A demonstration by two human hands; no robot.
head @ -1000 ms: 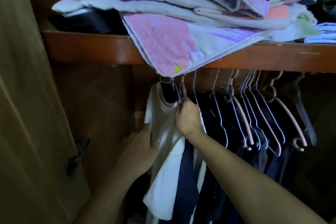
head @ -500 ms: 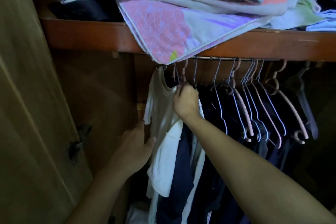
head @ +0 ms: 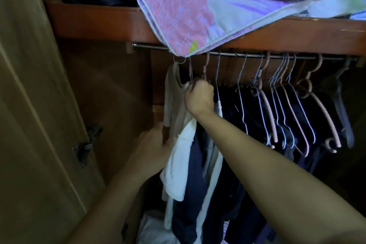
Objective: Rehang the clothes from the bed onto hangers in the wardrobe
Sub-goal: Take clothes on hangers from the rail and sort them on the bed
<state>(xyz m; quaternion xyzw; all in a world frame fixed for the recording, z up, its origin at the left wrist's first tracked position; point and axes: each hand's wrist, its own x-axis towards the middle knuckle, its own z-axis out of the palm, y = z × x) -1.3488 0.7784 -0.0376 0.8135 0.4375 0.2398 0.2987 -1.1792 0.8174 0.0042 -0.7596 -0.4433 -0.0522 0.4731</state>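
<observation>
A white shirt (head: 176, 105) hangs on a hanger at the left end of the wardrobe rail (head: 247, 55). My right hand (head: 199, 97) is curled at the shirt's collar, gripping the hanger's neck just under the rail. My left hand (head: 156, 148) holds the shirt's lower side edge, thumb on the cloth. Dark blue and white garments (head: 198, 194) hang right behind the shirt. Several empty wire and pink plastic hangers (head: 287, 105) hang along the rail to the right.
A wooden shelf (head: 99, 24) runs above the rail, piled with folded blankets; a pink-and-lilac quilt corner (head: 178, 25) droops over its edge. The open wardrobe door (head: 29, 105) stands at the left. Pale cloth (head: 152, 230) lies on the wardrobe floor.
The view tilted down so the rail shows under the shelf. My right hand rose with the hanger toward the rail; the left hand stayed on the shirt's side.
</observation>
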